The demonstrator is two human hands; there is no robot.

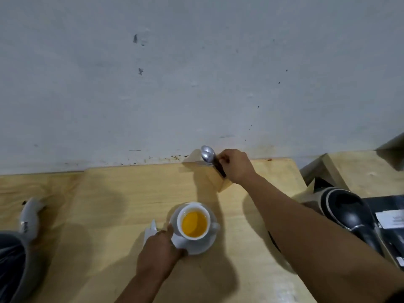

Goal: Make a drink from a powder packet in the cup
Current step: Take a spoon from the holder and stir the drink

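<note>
Though unstirred-looking, cup (pixel 193 224) holds orange liquid.

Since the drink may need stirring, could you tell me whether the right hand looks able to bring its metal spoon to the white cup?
Probably yes: the right hand holds the metal spoon, and bare wooden table lies between it and the open white cup.

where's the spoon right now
In the head view the spoon is in the right hand, at the table's far edge by the wall, at the wooden holder, beyond the cup.
</note>
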